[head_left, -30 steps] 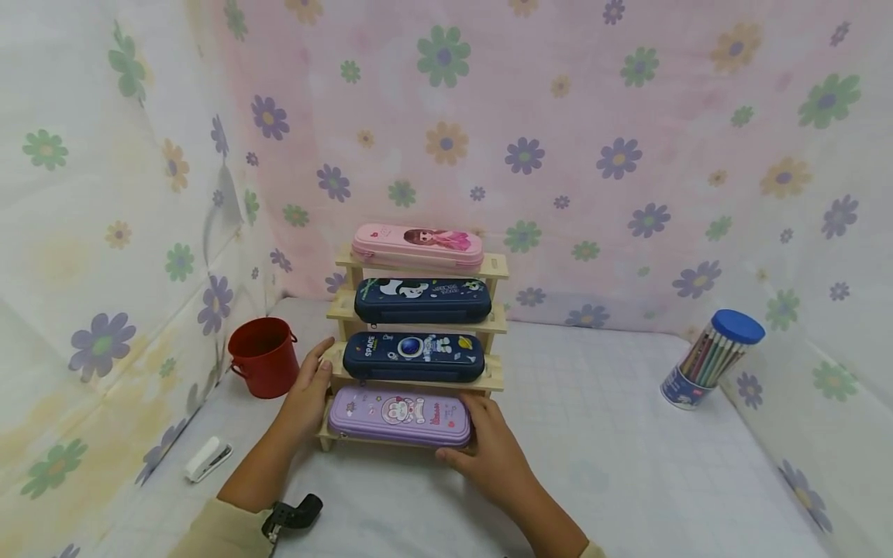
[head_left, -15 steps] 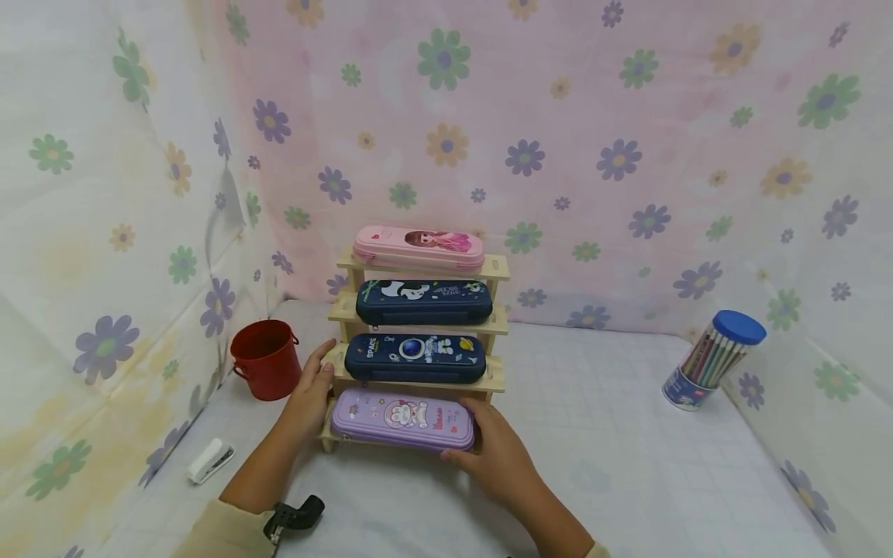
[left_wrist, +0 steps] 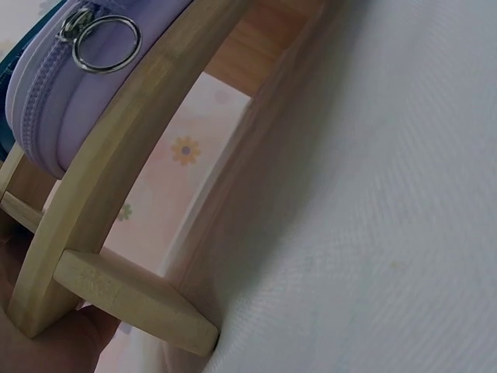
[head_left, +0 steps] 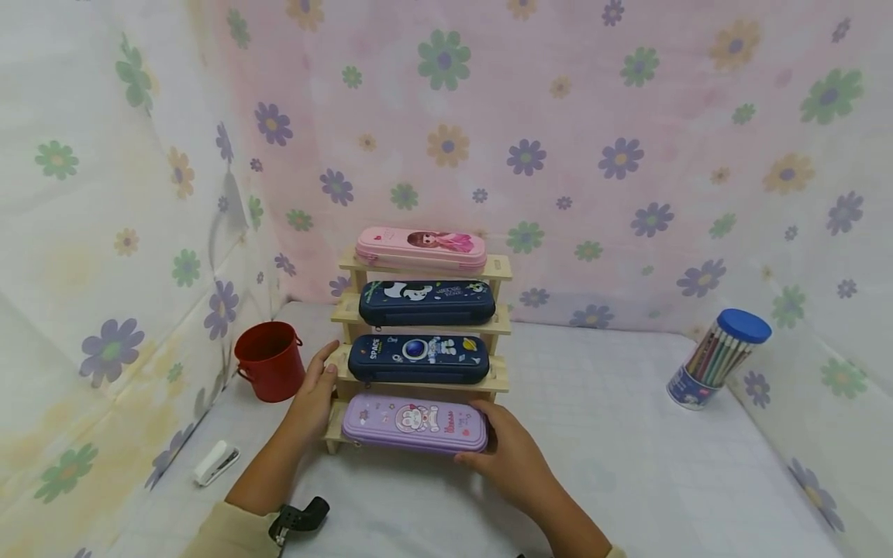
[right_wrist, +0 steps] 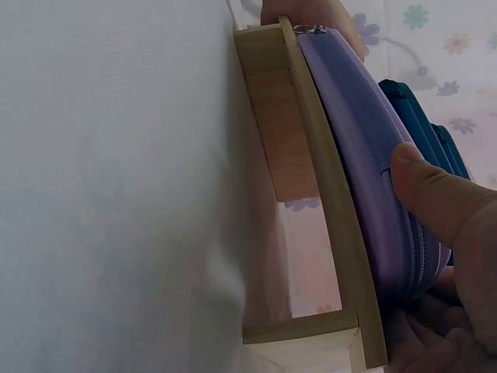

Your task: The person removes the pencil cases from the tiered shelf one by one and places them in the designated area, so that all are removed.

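Note:
A four-step wooden rack (head_left: pixel 499 377) carries one zip pencil case per step. On the lowest step lies a purple pencil case (head_left: pixel 418 425) with a rabbit print. My right hand (head_left: pixel 512 457) grips that case's right end, thumb (right_wrist: pixel 419 175) on its front side and fingers behind. At the rack's left side, my left hand (head_left: pixel 312 403) holds the wooden edge beside the lower steps. Above sit a navy space pencil case (head_left: pixel 418 360), a navy panda pencil case (head_left: pixel 427 304) and, on top, a pink pencil case (head_left: pixel 422 249). In the left wrist view, the purple case's ring zip pull (left_wrist: pixel 107 44) hangs over the step's edge.
Left of the rack stands a red bucket (head_left: pixel 270 364), with a white stapler (head_left: pixel 216 463) nearer on the white cloth (head_left: pixel 614 434). A blue-lidded tub of pencils (head_left: pixel 718 360) stands far right. Flowered cloth walls (head_left: pixel 558 139) enclose the back and sides.
The purple pencil case has slid a little to the right along the lowest step, with the right hand on its end. The left hand stays at the rack's left side.

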Demonstrator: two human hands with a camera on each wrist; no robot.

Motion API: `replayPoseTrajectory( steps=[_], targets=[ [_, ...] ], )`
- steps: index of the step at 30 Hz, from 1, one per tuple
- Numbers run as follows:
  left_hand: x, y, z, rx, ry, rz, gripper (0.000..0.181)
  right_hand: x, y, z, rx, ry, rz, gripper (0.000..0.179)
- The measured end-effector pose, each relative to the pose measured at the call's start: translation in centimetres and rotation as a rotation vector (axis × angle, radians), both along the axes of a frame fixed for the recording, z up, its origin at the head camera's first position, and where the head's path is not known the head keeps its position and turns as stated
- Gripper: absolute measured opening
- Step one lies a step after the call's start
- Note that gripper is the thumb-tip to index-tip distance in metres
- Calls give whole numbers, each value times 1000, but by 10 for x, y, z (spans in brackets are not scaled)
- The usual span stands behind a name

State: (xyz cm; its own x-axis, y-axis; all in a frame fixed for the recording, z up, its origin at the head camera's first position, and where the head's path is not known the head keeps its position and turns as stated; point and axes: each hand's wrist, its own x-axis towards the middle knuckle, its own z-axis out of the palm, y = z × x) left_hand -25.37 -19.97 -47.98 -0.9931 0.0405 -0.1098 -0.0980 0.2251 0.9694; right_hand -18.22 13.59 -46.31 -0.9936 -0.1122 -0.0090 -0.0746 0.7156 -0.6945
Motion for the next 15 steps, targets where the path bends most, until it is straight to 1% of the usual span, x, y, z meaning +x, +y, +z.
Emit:
replayPoseTrajectory(
  steps=[9,12,15],
  targets=[
    [1,0,2,-2,4,-1,57,1,11,-1,-28,25,28,86],
    [1,0,3,7,-1,4,57,1,15,-1,-43,12,32,85],
    [2,1,5,17,-2,3,56,1,20,0,-93,-12,43,83]
  ],
)
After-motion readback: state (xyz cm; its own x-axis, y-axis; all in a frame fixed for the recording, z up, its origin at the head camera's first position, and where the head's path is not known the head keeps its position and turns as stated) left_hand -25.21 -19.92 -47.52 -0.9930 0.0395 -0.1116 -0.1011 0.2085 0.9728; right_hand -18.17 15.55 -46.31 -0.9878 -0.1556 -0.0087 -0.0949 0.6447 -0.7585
